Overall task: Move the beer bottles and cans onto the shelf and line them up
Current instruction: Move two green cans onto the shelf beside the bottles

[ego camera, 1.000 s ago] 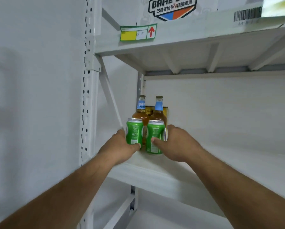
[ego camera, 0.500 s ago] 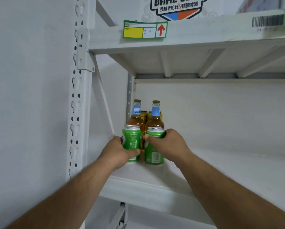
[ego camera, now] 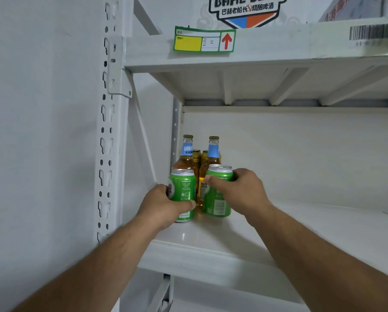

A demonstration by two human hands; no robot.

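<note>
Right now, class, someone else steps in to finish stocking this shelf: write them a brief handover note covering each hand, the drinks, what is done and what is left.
Left hand: grips the left green can low on its body.
Right hand: fingers curled round the top of the right green can.
Both cans stand upright on the shelf, in front of two amber bottles at the back left corner; gold cans show behind.
Done: these are on the shelf, in two short rows.
Left: release and square up the cans; any further stock is out of view.
</note>
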